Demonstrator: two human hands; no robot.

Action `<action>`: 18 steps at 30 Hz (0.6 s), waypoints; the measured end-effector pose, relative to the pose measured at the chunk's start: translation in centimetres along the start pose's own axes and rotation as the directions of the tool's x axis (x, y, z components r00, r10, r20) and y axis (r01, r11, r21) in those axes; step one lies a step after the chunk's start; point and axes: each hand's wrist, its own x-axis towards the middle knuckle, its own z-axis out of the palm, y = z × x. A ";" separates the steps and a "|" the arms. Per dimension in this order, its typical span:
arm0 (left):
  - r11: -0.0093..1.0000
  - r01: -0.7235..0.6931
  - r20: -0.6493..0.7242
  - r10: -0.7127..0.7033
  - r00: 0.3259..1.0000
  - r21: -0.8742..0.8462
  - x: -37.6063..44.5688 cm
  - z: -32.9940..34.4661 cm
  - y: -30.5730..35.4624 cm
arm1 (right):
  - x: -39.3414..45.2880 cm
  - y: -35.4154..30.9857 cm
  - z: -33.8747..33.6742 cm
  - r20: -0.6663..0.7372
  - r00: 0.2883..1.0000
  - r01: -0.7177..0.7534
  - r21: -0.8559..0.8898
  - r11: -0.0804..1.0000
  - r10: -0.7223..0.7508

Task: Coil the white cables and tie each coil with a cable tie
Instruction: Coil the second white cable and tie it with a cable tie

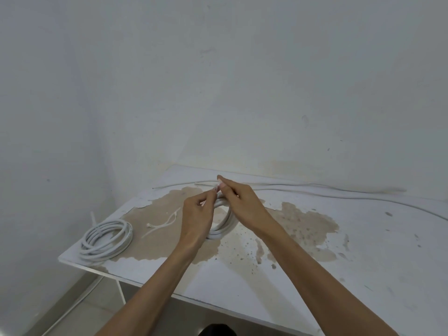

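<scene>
A white table with big brown worn patches stands against a pale wall. Near the table's left corner lies a finished coil of white cable, flat on the top, with its rings stacked on each other. Just to the right of it, on the brown patch, lie a few loose white cable ties, well apart from the edge. Next comes the left hand, with its fingers curled and its fingertips pinching something small and white at the top of a second coil. It looks like a cable tie, but it is too small to tell for sure. This second coil stands tilted up near the middle of the table, its low end resting on the top and its high end between the two hands. The right hand is curled over the high end of this coil, and its thumb and first finger pinch the same small white bit. The two hands touch at the fingertips. Along the far edge, close to the wall, long straight white cables run from behind the hands to the right side. No writing or labels can be read on anything.
</scene>
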 end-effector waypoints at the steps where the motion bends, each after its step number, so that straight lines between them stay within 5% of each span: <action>1: 1.000 -0.001 -0.004 0.001 1.000 0.001 -0.1 -0.1 0.1 | 0.0 0.1 -0.4 0.022 1.000 -0.008 0.020 1.000 0.007; 10: 0.974 -0.113 0.000 0.116 0.993 0.197 0.6 -0.1 -1.5 | -0.2 1.4 -0.9 0.099 0.995 0.019 -0.088 0.996 -0.010; 18: 0.927 -0.193 0.076 0.178 0.981 0.320 0.2 -0.2 -1.8 | -0.1 1.3 -2.6 0.135 0.990 -0.038 0.005 0.999 0.037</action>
